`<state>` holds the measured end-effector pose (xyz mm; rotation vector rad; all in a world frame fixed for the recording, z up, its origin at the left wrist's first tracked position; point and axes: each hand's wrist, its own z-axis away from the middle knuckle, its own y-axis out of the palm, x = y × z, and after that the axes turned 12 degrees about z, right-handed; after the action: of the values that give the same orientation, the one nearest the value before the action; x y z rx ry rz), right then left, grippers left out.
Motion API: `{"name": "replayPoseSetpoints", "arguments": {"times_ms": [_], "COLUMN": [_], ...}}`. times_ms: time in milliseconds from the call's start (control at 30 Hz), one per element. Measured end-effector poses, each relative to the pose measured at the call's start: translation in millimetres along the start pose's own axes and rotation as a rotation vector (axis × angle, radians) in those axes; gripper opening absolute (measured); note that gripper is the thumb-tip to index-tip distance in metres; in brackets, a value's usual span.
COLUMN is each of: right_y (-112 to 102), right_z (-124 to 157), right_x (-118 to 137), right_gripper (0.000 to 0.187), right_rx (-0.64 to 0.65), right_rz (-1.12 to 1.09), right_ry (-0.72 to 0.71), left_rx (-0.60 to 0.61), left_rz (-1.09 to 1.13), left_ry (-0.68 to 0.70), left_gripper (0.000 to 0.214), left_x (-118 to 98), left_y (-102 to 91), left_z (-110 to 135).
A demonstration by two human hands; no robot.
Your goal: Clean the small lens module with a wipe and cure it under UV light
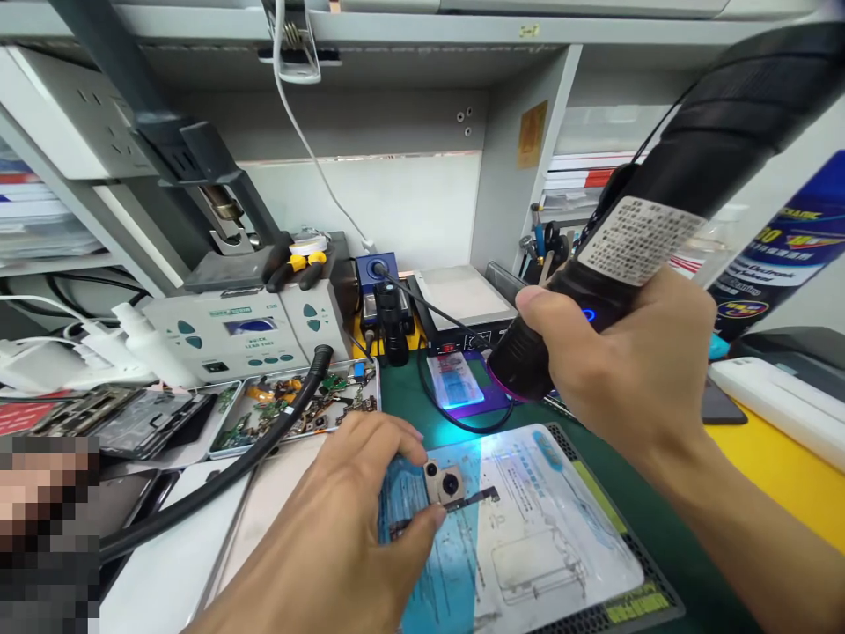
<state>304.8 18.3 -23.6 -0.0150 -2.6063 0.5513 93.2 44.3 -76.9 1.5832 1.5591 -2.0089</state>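
A small phone camera module (444, 482) with two dark lenses and a thin dark flex cable is pinched at its edges between the thumb and index finger of my left hand (349, 502). It is just over a printed white and blue sheet (561, 528). My right hand (634, 361) is wrapped round a thick black flashlight (719, 123) bearing a white printed label and a small ring glowing blue. Its front end tilts down to the left, above the sheet's far edge, where bluish light falls. The undersides of my left fingers are hidden.
A tray (378, 379) of small circuit parts lies behind my left hand, with a black hose (264, 449) across it. Farther back stand a grey soldering station (217, 339) and a flat heating plate (462, 295). A blue spray can (785, 255) is at right.
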Motion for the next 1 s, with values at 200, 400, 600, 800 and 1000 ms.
{"name": "replayPoseSetpoints", "arguments": {"times_ms": [200, 400, 600, 800, 1000], "right_y": [-1.3, -3.8, -5.4, -7.6, -8.1], "right_z": [2.8, 5.5, 6.9, 12.7, 25.1], "right_x": [5.5, 8.2, 10.0, 17.1, 27.9], "right_gripper": [0.026, 0.02, 0.017, 0.013, 0.015], "right_rx": [-0.017, -0.027, -0.049, -0.012, 0.075], "right_rz": [-0.007, -0.005, -0.011, -0.054, -0.118], "right_ry": [-0.059, -0.081, -0.07, -0.092, -0.145], "left_rx": [0.0, -0.001, -0.026, -0.039, -0.033], "left_rz": [0.038, 0.038, 0.006, 0.026, 0.076], "left_ry": [-0.078, -0.125, -0.081, -0.116, -0.148], "left_gripper": [0.024, 0.022, 0.021, 0.021, 0.023], "left_x": [-3.6, -2.4, -3.0, -1.8, -4.3], "left_y": [2.5, 3.8, 3.9, 5.3, 3.5], "left_z": [0.2, 1.0, 0.9, 1.2, 0.3]}}
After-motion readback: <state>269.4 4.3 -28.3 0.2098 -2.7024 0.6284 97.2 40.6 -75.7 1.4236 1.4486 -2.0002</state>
